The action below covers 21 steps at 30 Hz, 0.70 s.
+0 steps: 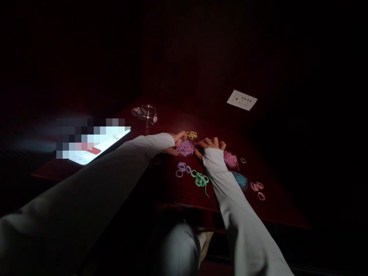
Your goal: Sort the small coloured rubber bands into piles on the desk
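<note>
My left hand (179, 139) lies at the left edge of a purple heap of thin strands (185, 148), thumb and fingers apart. On the heap's other side my right hand (212, 145), with a ring on one finger, has its fingers spread and bent toward it. Yellow hair ties (191, 135) lie just behind the heap. In front of it are purple hair ties (182, 168) and a bunch of green hair ties (200, 179). A pink heap of strands (230, 160) and a blue heap (240, 180) sit right of my right hand, partly hidden by my arm.
A lit phone (94, 147) stands tilted at the left. Behind is a clear jar (148, 111) with pinkish bits near it. Pink hair ties (257, 186) lie on the dark red table (178, 195) at right. A socket plate (242, 100) is on the wall. Surroundings are dark.
</note>
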Motion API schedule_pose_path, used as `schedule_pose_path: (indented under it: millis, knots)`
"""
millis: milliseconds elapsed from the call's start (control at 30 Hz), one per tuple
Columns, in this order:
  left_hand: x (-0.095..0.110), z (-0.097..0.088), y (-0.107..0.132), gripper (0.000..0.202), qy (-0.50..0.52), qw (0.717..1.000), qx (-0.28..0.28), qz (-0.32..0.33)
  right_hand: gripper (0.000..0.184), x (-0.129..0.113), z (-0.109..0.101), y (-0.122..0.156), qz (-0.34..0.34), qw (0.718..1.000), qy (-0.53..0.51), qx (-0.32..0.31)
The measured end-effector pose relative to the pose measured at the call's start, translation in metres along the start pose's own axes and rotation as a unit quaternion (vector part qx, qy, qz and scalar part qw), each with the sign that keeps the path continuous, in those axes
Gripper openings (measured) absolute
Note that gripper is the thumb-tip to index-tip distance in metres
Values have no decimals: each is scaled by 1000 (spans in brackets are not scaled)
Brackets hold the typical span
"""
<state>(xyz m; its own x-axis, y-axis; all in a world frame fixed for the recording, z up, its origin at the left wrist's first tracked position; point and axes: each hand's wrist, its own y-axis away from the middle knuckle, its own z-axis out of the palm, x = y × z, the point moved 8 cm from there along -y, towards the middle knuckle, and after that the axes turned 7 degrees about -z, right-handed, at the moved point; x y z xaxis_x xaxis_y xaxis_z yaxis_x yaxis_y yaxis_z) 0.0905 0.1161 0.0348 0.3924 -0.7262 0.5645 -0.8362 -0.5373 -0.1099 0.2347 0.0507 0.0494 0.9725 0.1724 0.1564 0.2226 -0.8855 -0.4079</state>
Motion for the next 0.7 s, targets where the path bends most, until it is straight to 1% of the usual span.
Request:
schedule_pose_path:
  millis: [200,300,367,533,600,700]
  knots:
    - [-6,0,-2,61,-1,1000,14,-17,27,5,1,-2,16,998,-52,0]
    - [-5,-4,-1,70,-12,1000,24,-15,27,4,0,-2,2,998,-66,2]
    - [-4,-9,-1,72,-25,999,34,-14,29,2,-2,-1,-11,998,-68,9]
    - [-1,-20,-1,72,-24,995,92,-11,33,0,-3,1,-13,998,-53,15]
    - [2,-18,0,78,-19,994,111,-2,35,-1,-1,1,-11,999,-40,13]
    - [5,-11,1,88,-29,994,108,9,40,-2,5,0,-16,999,-36,-6]
